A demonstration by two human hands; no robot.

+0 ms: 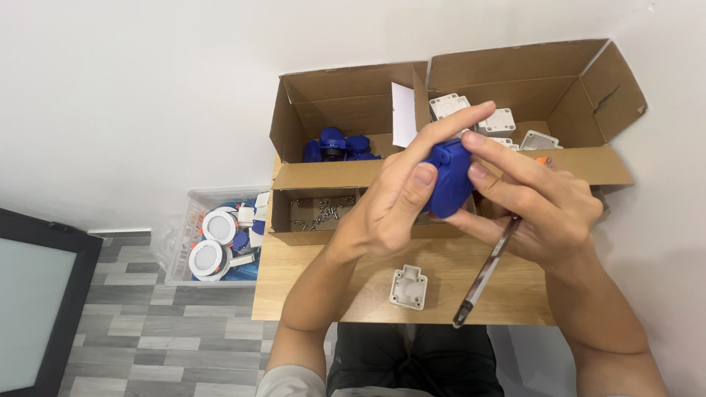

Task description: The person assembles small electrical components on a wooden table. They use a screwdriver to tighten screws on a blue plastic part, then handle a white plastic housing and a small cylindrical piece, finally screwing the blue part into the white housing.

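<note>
1. Both hands meet above the far part of the wooden table (368, 294), closed together around a blue plastic part (450, 180).
2. The left hand (393, 198) grips the blue plastic part from 9 o'clock, thumb pressed on its near face and a finger laid over its top.
3. The right hand (548, 202) closes on it from 3 o'clock with its fingertips, and also keeps a screwdriver (487, 268) tucked under its palm.
4. The screwdriver's long axis runs from about 1 o'clock down to 7 o'clock, its tip hanging over the table's near edge.
5. A small white housing (409, 287) lies loose on the table at 6 o'clock from the hands; the left hand looks slightly nearer to it.
6. At 12 o'clock stand open cardboard boxes: one (331, 110) with more blue pieces, one (529, 95) with white pieces, and a shallow tray of screws (316, 213).
7. At 9 o'clock, on the floor, sits a clear bin (213, 242) of round white fittings.
</note>
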